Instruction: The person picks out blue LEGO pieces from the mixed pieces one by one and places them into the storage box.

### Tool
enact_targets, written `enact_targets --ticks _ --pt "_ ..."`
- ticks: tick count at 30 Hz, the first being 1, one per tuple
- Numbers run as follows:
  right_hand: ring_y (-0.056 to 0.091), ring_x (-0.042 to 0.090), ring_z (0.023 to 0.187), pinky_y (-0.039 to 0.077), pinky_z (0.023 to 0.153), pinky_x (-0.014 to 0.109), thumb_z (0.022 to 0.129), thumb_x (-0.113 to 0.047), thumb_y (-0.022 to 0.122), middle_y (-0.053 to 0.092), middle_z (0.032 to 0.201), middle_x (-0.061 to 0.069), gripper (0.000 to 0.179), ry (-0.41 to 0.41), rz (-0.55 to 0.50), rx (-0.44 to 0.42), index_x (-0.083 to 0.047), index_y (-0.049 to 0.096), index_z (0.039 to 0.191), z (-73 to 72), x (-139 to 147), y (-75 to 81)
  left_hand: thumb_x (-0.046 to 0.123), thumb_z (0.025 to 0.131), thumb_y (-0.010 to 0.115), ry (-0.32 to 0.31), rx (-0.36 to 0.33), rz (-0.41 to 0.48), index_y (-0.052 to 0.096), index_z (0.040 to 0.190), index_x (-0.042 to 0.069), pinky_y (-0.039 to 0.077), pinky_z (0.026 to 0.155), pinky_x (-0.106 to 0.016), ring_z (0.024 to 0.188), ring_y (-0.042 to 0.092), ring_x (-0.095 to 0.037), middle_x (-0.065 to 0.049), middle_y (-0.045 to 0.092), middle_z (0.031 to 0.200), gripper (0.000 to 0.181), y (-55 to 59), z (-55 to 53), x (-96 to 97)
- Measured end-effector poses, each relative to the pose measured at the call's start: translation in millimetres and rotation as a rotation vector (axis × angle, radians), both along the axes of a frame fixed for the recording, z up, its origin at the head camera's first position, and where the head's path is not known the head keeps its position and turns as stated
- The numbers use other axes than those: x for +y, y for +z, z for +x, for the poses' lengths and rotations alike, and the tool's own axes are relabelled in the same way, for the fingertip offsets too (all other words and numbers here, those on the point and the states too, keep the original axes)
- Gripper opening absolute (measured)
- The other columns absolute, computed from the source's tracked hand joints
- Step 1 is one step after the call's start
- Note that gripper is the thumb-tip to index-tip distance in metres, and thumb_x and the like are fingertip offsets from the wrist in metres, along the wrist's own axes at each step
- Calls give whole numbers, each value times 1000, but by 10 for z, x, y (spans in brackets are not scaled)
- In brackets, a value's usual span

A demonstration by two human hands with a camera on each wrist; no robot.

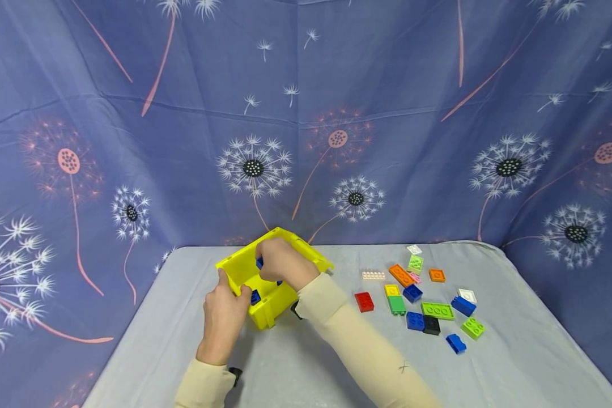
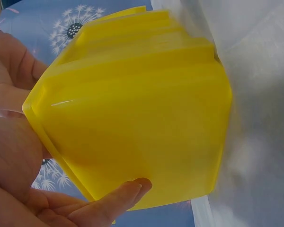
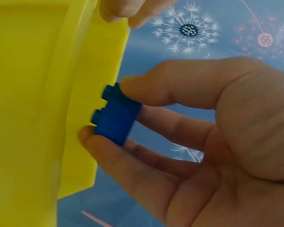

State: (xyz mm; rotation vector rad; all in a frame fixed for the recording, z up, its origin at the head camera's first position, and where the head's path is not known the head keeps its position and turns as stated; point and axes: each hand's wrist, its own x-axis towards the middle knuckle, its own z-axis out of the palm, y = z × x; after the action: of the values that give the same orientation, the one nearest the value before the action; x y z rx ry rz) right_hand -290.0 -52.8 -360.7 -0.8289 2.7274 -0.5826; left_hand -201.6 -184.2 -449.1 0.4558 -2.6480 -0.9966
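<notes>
A yellow plastic bin [image 1: 272, 310] is at the back of the table, left of the middle. My left hand [image 1: 226, 317] holds its left rim; in the left wrist view a finger [image 2: 118, 201] lies along the outer wall. Over the bin's opening is my right hand [image 1: 284, 262], pinching a blue toy brick [image 3: 115, 117] between thumb and fingers. The right wrist view shows the brick's studs facing the yellow wall. Another blue brick [image 1: 255, 297] lies inside the bin, with a further bit of blue partly hidden by the right hand.
Several loose toy bricks are spread over the table's right side, among them a red brick [image 1: 364, 302], a green one [image 1: 396, 305], a black one [image 1: 431, 324] and a long orange one [image 1: 401, 275]. A blue dandelion-patterned cloth [image 1: 413, 170] hangs behind the grey-covered table [image 1: 296, 374].
</notes>
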Motion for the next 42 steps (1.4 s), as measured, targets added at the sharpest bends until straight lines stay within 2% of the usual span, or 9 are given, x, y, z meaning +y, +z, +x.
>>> enact_targets --ticks 1,3,8,18,24,34,42 --pt "17 12 48 23 46 24 86 4 66 23 57 -2 33 8 14 -14 -12 45 66 -2 -17 -10 26 97 59 1 -2 0 17 161 -10 37 38 -27 36 39 -16 -3 47 52 84 -2 1 0" --pt "15 11 48 22 46 24 87 4 66 19 56 -3 44 9 44 -28 -14 34 62 2 -41 -36 26 97 59 3 -3 7 17 161 -10 37 38 -27 36 39 -16 -3 47 52 84 -4 7 2" --pt "12 11 49 20 46 24 87 4 66 16 57 -4 49 -2 97 -38 -16 31 60 1 -61 -103 24 97 61 3 10 13 18 160 -10 37 38 -27 37 39 -16 -3 47 53 84 -2 11 9" --pt "21 12 51 29 47 24 91 2 68 23 60 -3 38 -34 149 -58 -14 45 66 23 -91 -155 24 96 61 5 29 7 19 160 -12 36 38 -27 37 39 -16 -2 46 53 84 -5 18 8" --pt "35 13 54 38 52 24 93 -1 70 30 64 -2 24 -45 173 -54 -12 59 74 16 -107 -172 25 97 60 -1 26 15 17 160 -11 33 37 -26 36 36 -15 -1 44 51 84 0 28 4" --pt "34 13 53 38 51 24 93 -4 69 29 63 -3 26 -51 213 -45 -13 57 72 12 -133 -210 23 97 61 -1 37 1 19 159 -12 35 38 -27 37 37 -15 -2 45 52 83 -3 17 13" --pt "37 14 56 36 51 25 93 -3 69 33 65 -2 22 -64 215 -45 -13 61 75 21 -148 -219 22 97 61 -3 40 4 18 159 -12 36 38 -27 37 39 -15 -3 46 52 83 2 15 12"
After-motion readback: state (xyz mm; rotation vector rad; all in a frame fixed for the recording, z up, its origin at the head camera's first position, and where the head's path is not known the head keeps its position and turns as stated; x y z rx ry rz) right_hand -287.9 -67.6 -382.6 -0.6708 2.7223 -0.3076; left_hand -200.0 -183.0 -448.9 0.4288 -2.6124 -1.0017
